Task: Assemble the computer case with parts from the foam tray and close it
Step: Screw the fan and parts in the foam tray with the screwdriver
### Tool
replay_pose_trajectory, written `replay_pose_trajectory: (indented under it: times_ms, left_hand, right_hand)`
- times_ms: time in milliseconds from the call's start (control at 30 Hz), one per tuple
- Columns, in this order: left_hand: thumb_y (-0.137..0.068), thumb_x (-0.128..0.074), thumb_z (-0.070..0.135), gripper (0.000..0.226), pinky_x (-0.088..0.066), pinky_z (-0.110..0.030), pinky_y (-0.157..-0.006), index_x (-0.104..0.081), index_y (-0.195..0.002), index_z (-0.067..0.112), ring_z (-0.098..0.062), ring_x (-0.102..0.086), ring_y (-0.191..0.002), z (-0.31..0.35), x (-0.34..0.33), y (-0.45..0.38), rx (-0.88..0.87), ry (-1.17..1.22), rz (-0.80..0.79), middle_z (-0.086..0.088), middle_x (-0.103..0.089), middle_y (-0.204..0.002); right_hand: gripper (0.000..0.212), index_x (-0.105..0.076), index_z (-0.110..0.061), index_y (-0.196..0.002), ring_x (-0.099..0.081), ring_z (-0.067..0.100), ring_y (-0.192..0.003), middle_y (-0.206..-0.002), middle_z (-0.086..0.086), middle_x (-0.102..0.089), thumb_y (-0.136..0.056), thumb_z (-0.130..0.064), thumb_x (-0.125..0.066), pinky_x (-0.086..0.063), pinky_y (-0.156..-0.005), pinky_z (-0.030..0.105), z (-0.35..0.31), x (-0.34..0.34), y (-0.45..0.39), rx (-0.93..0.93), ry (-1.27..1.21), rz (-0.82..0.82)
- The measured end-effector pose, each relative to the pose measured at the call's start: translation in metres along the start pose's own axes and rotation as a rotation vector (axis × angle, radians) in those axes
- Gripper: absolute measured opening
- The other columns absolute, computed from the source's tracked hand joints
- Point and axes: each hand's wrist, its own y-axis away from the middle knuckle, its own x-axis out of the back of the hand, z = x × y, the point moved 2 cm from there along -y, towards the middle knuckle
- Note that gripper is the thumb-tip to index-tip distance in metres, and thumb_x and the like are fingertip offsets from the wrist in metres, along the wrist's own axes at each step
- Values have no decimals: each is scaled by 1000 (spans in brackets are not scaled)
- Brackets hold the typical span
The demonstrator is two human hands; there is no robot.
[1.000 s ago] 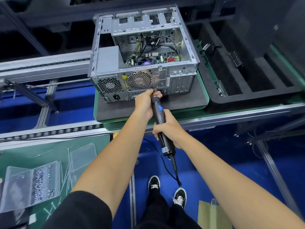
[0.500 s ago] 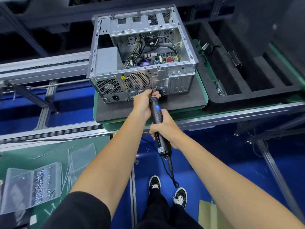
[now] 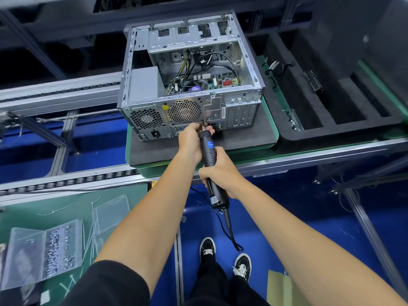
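Note:
An open silver computer case (image 3: 143,85) stands on a dark foam pad (image 3: 247,138), its rear panel facing me and its top side uncovered, showing cables and the motherboard. My right hand (image 3: 220,173) grips a black electric screwdriver (image 3: 210,164) by its body. Its bit meets the rear panel just below the round fan grille. My left hand (image 3: 191,140) curls around the tool's front end, fingers at the bit. The black foam tray (image 3: 331,129) sits right of the case, with a small bracket and a cable in its slots.
A green mat (image 3: 72,208) at lower left carries clear bags of screws (image 3: 57,248) and loose cable ties. A roller conveyor rail (image 3: 66,182) runs along the near edge. The blue floor and my shoes (image 3: 225,255) show below; the tool's cord hangs down.
Both hands and the screwdriver have shifted slightly up and toward the rear panel; the bit stays at the same spot below the fan grille.

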Motion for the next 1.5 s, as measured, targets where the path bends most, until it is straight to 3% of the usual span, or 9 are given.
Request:
replay_pose_trajectory:
  times_ms: [233,433,533,667,867,1000,1167,1333,1500]
  left_hand:
    - [-93,-46,6,14,-55,-24,-57,-54,-82,2,-21,-57,-64,2,-1,0,-20,-126,31,-11,-58,-73]
    - [-91,-52,3,7,-50,-28,-63,-54,-85,5,-17,-55,-60,1,-3,-5,-93,-241,113,-6,-58,-64]
    - [-92,-49,0,13,-46,-23,-51,-54,-81,3,-15,-52,-53,2,-8,-3,-109,-228,113,-8,-53,-65]
    - [-90,-52,6,19,-41,-20,-42,-57,-72,3,-16,-49,-45,5,-19,13,-151,-305,117,-7,-55,-54]
    - [-92,-54,32,35,-42,-26,-46,-50,-65,9,-20,-47,-43,32,-89,48,-340,-263,-122,-7,-51,-51]
    - [-99,-42,34,44,-41,-21,-41,-49,-65,7,-18,-45,-38,64,-138,56,-345,-236,-155,-7,-50,-49]
    - [-98,-42,33,40,-45,-24,-48,-54,-72,5,-17,-49,-43,74,-159,46,-371,-298,-145,-7,-55,-50]
    - [-89,-45,23,28,-38,-32,-60,-43,-61,18,-17,-43,-58,85,-166,7,-481,-507,-13,3,-46,-56]
    - [-86,-44,14,14,-41,-35,-65,-49,-73,11,-21,-46,-69,84,-206,-25,-583,-729,-118,-11,-50,-73]
  right_hand:
    - [47,-46,-21,-109,-60,25,-77,-104,15,-59,-74,-21,-77,-56,-74,43,1,3,-3,8,28,65]
    - [31,-48,-17,-106,-60,26,-67,-94,12,-59,-81,-14,-66,-56,-68,42,-3,7,-3,-11,13,55]
    - [30,-47,-12,-106,-59,21,-52,-84,10,-56,-80,-9,-61,-53,-53,33,-4,9,4,-40,-10,-3]
    - [34,-46,-10,-107,-57,21,-49,-78,10,-53,-77,-4,-60,-51,-49,32,-7,19,18,25,13,-97]
    - [35,-47,-8,-107,-55,26,-45,-63,8,-56,-74,-1,-57,-48,-45,32,-69,53,18,285,-29,-120]
    - [26,-49,-12,-99,-55,24,-42,-54,-1,-57,-77,-1,-59,-49,-43,31,-117,72,10,365,16,-63]
    - [23,-50,-12,-94,-52,24,-40,-58,3,-56,-79,2,-59,-47,-42,30,-144,84,-1,389,-30,-45]
    - [35,-52,-9,-114,-52,24,-42,-62,6,-57,-82,-1,-61,-47,-45,32,-162,103,-24,373,-6,17]
    - [22,-56,-21,-94,-50,22,-45,-56,3,-56,-80,-7,-63,-46,-45,29,-179,142,-37,401,-13,121]
